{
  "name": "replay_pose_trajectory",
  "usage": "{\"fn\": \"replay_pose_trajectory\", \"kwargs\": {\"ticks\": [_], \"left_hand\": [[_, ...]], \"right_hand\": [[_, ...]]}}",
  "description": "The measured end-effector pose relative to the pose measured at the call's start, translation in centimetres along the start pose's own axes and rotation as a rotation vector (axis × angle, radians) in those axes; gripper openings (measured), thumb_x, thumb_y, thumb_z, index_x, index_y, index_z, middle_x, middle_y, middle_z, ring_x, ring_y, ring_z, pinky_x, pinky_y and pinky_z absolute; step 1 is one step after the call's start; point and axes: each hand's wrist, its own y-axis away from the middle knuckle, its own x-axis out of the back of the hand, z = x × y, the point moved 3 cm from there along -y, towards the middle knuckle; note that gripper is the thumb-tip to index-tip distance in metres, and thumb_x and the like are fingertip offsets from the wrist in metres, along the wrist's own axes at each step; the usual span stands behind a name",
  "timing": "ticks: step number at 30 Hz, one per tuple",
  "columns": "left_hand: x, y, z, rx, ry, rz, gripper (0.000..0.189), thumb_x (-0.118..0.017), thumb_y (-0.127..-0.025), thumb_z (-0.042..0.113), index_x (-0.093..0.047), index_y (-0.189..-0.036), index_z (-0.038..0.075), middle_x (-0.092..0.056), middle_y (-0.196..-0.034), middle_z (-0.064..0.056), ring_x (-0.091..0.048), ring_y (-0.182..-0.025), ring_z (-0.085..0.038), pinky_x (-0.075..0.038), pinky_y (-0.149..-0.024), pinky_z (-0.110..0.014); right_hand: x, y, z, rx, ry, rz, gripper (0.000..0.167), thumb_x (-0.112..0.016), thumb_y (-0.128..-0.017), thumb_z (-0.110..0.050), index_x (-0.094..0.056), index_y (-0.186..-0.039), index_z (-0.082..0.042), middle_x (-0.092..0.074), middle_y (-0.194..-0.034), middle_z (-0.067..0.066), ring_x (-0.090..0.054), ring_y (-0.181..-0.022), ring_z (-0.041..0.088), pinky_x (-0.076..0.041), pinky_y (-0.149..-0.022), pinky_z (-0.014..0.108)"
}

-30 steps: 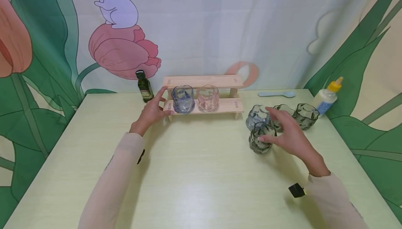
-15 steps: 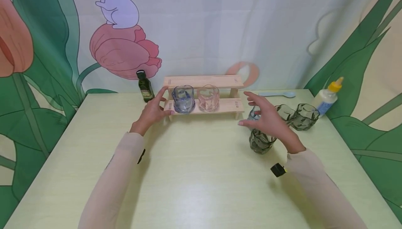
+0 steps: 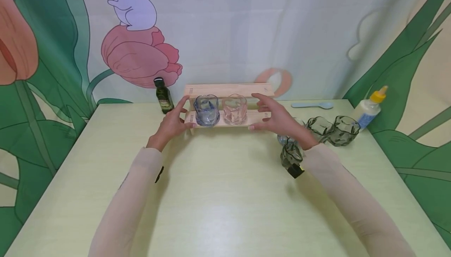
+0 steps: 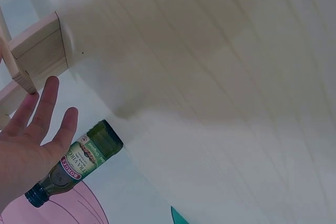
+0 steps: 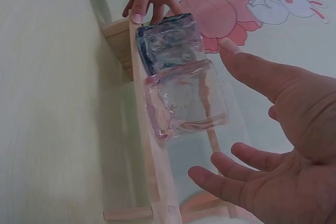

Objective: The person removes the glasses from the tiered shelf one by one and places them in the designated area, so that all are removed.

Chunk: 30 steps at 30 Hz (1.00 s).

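Note:
My left hand [image 3: 171, 125] holds the left end of a two-step wooden stand [image 3: 229, 90], its thumb at the front edge of the lower step. On that step a blue-tinted glass [image 3: 207, 111] and a pink-tinted glass [image 3: 234, 110] stand upright side by side. To the right of the pink glass is my right hand [image 3: 278, 118], thumb and fingers spread; the right wrist view shows a gap between them and the pink glass [image 5: 186, 100]. Green-grey glasses [image 3: 318, 127] and a clear bluish glass [image 3: 283, 139], partly hidden by the right arm, sit on the table.
A dark green bottle [image 3: 164, 97], labelled in the left wrist view, stands just left of the stand. At the back right lie a pale blue spoon [image 3: 312, 105] and a white glue bottle with a yellow cap [image 3: 368, 110]. A printed curtain [image 3: 225, 33] hangs behind the table.
My right hand has left the glasses on the right and moved left to the pink glass, fingers still spread. The left hand stays at the stand's left end.

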Motion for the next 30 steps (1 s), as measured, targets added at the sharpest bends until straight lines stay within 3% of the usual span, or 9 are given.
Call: {"fn": "replay_pose_trajectory", "kwargs": {"ticks": [13,18,26,30], "left_hand": [[0.0,-0.1,0.0,-0.003,-0.009,0.002,0.100,-0.078,-0.087,0.018,-0.012,-0.159,0.036,-0.054,-0.143,-0.022,-0.067,-0.107,-0.041,-0.055,-0.087,-0.053],[-0.1,-0.1,0.0,-0.001,-0.009,0.002,0.100,-0.078,-0.087,0.017,-0.012,-0.159,0.036,-0.054,-0.143,-0.021,-0.067,-0.106,-0.041,-0.055,-0.086,-0.053],[0.0,-0.1,-0.1,-0.016,-0.011,0.017,0.100,-0.079,-0.087,0.018,-0.013,-0.159,0.036,-0.055,-0.142,-0.022,-0.068,-0.104,-0.041,-0.054,-0.086,-0.053],[-0.1,-0.1,-0.2,-0.014,-0.006,0.014,0.100,-0.079,-0.087,0.017,-0.012,-0.160,0.036,-0.055,-0.142,-0.022,-0.068,-0.104,-0.041,-0.055,-0.085,-0.053]], "right_hand": [[-1.5,-4.0,1.3,-0.016,0.043,-0.050,0.097,-0.084,-0.081,-0.016,-0.026,-0.158,-0.014,-0.039,-0.150,0.026,-0.050,-0.132,0.047,-0.043,-0.107,0.058],[-2.1,-4.9,1.4,-0.021,0.018,-0.057,0.098,-0.085,-0.080,-0.015,-0.026,-0.158,-0.016,-0.042,-0.147,0.026,-0.051,-0.131,0.047,-0.046,-0.104,0.054],[-2.8,-6.2,1.3,-0.009,0.100,-0.032,0.098,-0.086,-0.079,-0.019,-0.028,-0.158,-0.018,-0.048,-0.144,0.023,-0.058,-0.123,0.041,-0.050,-0.101,0.049],[-3.3,-6.6,1.2,-0.003,0.125,-0.026,0.098,-0.086,-0.078,-0.019,-0.028,-0.158,-0.016,-0.049,-0.144,0.022,-0.060,-0.096,0.032,-0.051,-0.086,0.045]]}}
